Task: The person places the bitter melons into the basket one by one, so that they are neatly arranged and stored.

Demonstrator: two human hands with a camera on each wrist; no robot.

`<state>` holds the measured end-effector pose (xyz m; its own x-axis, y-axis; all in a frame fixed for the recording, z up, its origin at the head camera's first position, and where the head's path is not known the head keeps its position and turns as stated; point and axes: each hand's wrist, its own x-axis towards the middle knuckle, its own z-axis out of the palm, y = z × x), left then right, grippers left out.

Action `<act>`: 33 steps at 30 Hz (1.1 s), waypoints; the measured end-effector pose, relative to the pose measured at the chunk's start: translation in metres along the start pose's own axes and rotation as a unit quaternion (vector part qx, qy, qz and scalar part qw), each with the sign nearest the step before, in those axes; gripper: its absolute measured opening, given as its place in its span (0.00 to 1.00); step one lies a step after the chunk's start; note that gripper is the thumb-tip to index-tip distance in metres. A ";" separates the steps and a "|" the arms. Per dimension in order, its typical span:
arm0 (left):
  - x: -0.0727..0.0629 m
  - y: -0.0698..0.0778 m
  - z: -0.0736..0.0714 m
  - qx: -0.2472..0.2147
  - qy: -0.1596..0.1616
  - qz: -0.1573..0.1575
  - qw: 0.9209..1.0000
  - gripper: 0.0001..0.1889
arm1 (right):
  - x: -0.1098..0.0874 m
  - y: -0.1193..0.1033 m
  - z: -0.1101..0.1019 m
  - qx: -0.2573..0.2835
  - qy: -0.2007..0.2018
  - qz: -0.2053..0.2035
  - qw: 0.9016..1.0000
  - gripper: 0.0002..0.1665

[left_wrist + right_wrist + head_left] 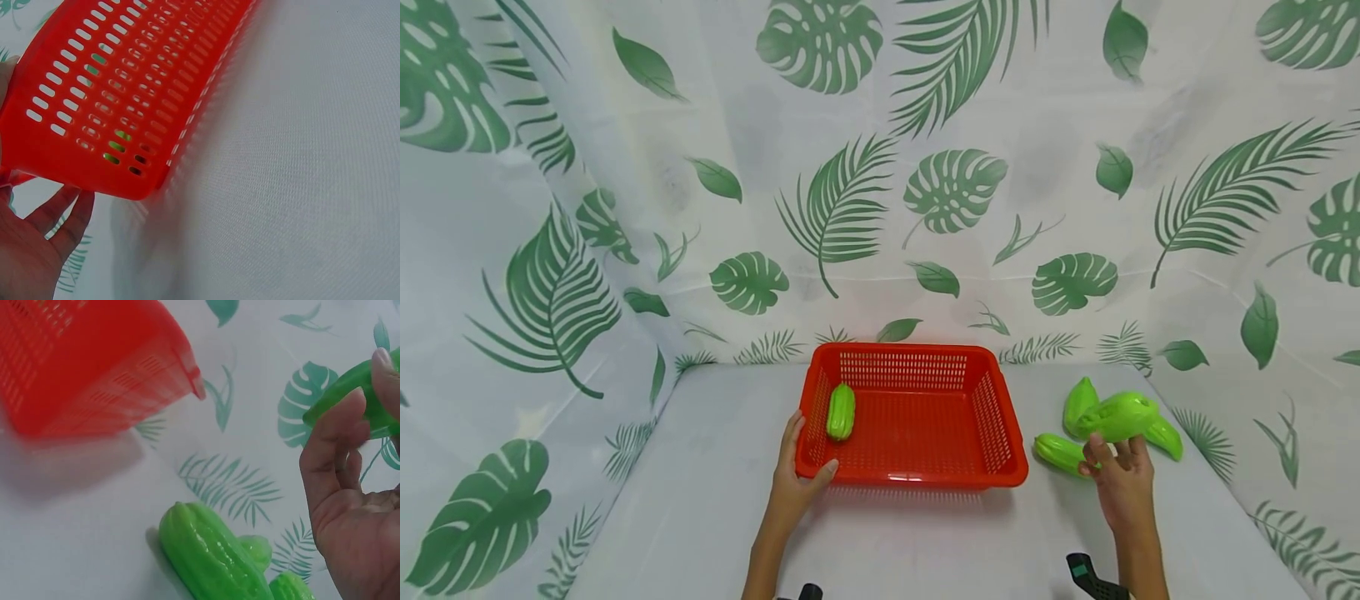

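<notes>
Leaf-printed sheeting (857,117) rose behind and to both sides of a red basket (910,481), which sat on a white surface (917,550), and both hands were busy! At the basket's near left corner, the left hand (800,483) had a firm hold, thumb across the front rim and fingers against the outside of the left wall. Out to the right, well apart from the basket, the right hand (1123,483) was grasping a plump green vegetable (1122,415), the thumb on one side of it and fingers on the other; the right wrist view showed that pinch too, though the frame's edge cut the piece off. Around that hand, also to the basket's right, lay more: a slim green vegetable (1058,452) nearest the basket, an upright-looking green vegetable (1080,398) just beyond it, and a pointed green vegetable (1164,436) farthest out, partly hidden by the held one. And inside the basket? One ridged green vegetable (841,412), lengthwise, close beside the left wall! A black device (1093,577) sat at the right wrist, nearer the viewer than the basket.
</notes>
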<state>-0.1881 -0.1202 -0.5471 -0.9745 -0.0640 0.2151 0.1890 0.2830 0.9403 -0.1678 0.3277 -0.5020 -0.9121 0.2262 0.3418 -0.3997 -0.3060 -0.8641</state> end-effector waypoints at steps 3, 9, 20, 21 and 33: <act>0.000 0.000 0.000 0.003 0.001 0.002 1.000 0.48 | 0.000 0.001 0.001 0.031 -0.043 -0.011 0.999 0.26; 0.001 -0.002 0.000 -0.005 0.002 0.006 1.000 0.48 | 0.002 0.003 0.003 0.096 -0.110 0.003 0.989 0.29; 0.000 -0.005 0.000 -0.009 0.000 0.003 1.000 0.47 | 0.005 0.004 0.007 0.214 -0.182 0.048 0.959 0.40; 0.000 -0.005 0.000 -0.008 0.000 0.003 1.000 0.47 | 0.005 0.004 0.007 0.220 -0.184 0.060 0.956 0.39; 0.001 -0.005 0.001 -0.012 0.002 -0.002 1.000 0.48 | 0.020 0.004 0.041 -0.057 -0.214 0.084 0.972 0.28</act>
<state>-0.1896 -0.1204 -0.5516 -0.9747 -0.0698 0.2125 0.1879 0.2601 0.9471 -0.1915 0.2928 -0.4833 -0.9279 -0.2301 0.2934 -0.2512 -0.1958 -0.9479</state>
